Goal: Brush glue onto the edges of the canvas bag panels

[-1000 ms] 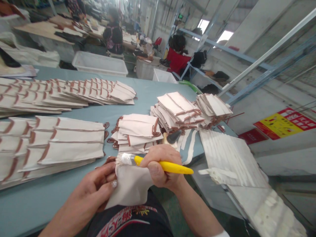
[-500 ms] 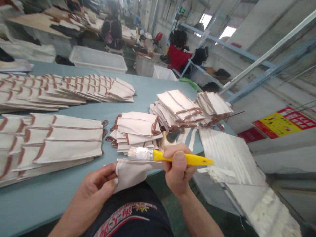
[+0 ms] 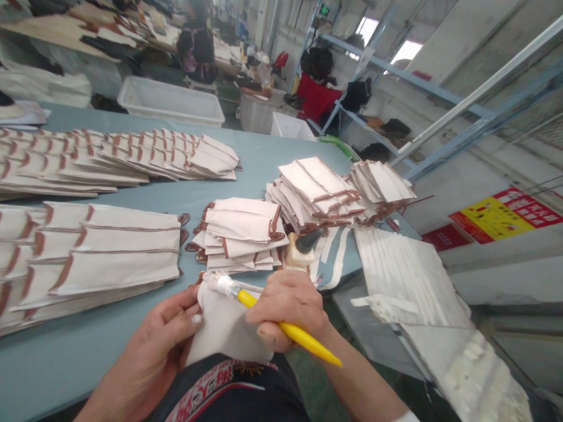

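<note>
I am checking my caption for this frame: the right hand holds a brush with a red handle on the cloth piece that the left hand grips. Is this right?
Not quite. The head view shows that the brush has a yellow handle, not red. The rest stands: the right hand holds it on the cloth piece that the left hand grips.
</note>
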`<state>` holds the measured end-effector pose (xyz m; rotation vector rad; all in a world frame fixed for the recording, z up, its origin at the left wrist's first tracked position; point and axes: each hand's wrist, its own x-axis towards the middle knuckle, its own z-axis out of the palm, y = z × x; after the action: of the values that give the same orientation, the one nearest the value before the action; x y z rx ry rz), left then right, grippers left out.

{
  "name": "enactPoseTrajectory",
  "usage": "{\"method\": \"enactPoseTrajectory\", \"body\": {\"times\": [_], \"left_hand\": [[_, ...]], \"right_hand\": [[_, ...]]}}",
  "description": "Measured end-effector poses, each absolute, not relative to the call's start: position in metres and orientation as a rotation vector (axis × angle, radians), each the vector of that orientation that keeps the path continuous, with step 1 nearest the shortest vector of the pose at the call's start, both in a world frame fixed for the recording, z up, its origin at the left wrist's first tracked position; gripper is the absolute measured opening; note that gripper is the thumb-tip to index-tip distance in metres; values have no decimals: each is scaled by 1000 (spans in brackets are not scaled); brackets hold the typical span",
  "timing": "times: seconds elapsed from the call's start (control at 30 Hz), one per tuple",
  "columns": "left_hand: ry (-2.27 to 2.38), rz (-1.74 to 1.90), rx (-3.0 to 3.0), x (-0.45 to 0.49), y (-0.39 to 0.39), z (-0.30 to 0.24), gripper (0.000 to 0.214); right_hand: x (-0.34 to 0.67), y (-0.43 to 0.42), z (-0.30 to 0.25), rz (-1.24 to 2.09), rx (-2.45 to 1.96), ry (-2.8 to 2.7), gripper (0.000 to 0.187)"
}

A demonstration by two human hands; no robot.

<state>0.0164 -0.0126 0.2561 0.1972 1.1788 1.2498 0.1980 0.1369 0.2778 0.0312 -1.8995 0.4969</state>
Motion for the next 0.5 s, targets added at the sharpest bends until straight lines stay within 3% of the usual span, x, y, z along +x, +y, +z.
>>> {"method": "enactPoseTrajectory", "body": {"times": [0.33, 0.5], "left_hand": [[1021, 1202, 122, 19, -4, 253, 63], [960, 1135, 121, 36, -6, 249, 64]], "right_hand": [[223, 145, 285, 213, 71, -2300, 29], [233, 144, 288, 389, 38, -2197, 35]]}}
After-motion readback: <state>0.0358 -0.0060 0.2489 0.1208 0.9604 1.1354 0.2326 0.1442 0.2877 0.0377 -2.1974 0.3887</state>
